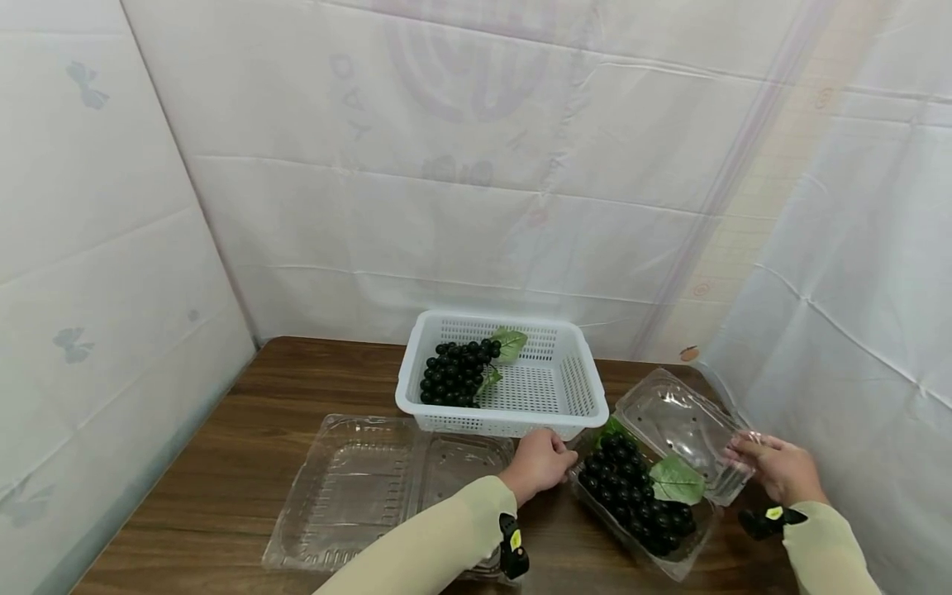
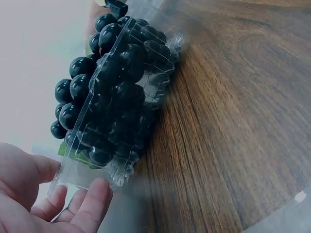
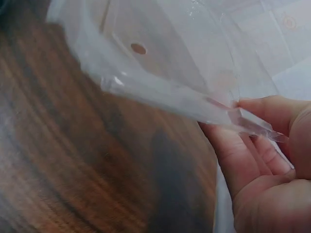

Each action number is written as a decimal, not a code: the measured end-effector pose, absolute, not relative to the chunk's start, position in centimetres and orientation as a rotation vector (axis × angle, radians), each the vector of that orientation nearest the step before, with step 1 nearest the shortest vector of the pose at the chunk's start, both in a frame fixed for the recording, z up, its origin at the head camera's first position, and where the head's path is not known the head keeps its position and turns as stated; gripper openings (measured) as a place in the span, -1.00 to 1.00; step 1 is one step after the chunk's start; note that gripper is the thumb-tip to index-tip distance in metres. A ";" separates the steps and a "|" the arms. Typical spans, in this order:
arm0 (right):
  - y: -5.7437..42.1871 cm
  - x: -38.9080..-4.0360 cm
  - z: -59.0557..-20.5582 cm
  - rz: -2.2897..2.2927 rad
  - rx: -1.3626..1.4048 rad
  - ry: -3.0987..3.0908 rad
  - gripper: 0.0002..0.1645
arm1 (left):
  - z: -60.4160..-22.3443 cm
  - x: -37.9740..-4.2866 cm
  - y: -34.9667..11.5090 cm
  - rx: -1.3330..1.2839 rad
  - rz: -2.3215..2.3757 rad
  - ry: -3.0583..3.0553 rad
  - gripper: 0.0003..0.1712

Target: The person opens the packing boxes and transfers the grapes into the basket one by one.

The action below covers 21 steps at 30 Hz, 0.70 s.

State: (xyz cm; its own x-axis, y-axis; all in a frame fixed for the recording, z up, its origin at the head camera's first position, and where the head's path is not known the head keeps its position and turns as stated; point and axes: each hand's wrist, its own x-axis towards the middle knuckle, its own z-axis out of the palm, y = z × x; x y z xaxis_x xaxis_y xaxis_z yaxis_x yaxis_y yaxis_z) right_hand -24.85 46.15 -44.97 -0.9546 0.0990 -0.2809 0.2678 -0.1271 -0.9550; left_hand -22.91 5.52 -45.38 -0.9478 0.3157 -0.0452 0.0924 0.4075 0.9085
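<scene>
A clear plastic clamshell container (image 1: 632, 541) stands at the right with its lid raised. Inside lies a bunch of dark grapes (image 1: 625, 487) with green leaves, some grapes rising above the rim in the left wrist view. My left hand (image 1: 539, 464) pinches the container's near-left rim between thumb and fingers, as the left wrist view shows (image 2: 63, 204). With my right hand (image 1: 781, 469) I grip the edge of the clear lid (image 1: 680, 426), tilted up to the right of the base. Thumb and fingers sit on either side of that edge in the right wrist view.
A white perforated basket (image 1: 546, 417) stands at the back with another bunch of dark grapes (image 1: 454, 373) in it. A second clamshell container (image 1: 349, 496) lies opened flat at the left, partly behind my left sleeve. White sheeting (image 1: 446, 207) encloses the wooden table (image 1: 216, 463).
</scene>
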 end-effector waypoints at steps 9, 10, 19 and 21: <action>45.9 -24.2 -46.4 -1.998 0.546 2.125 -0.76 | -45.3 -22.9 5.4 0.281 1.594 2.459 -0.72; 45.8 -24.2 -46.5 -1.944 0.583 2.170 -0.81 | -45.3 -22.9 5.4 0.275 1.592 2.466 -0.72; 46.2 -24.9 -46.4 -1.379 0.640 2.566 -0.65 | -45.2 -23.0 5.4 0.276 1.584 2.479 -0.65; 45.9 -24.7 -46.0 -1.179 0.600 2.681 -0.44 | -45.3 -23.0 5.3 0.279 1.580 2.475 -0.66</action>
State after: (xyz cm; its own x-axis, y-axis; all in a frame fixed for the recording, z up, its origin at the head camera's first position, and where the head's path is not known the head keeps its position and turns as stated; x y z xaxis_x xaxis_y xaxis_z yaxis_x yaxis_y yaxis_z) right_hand -24.73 45.91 -46.01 -0.9083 0.2986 -0.2929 0.4177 0.6108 -0.6726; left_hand -23.02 5.33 -45.28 -0.9639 0.2593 -0.0599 0.0549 0.4138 0.9087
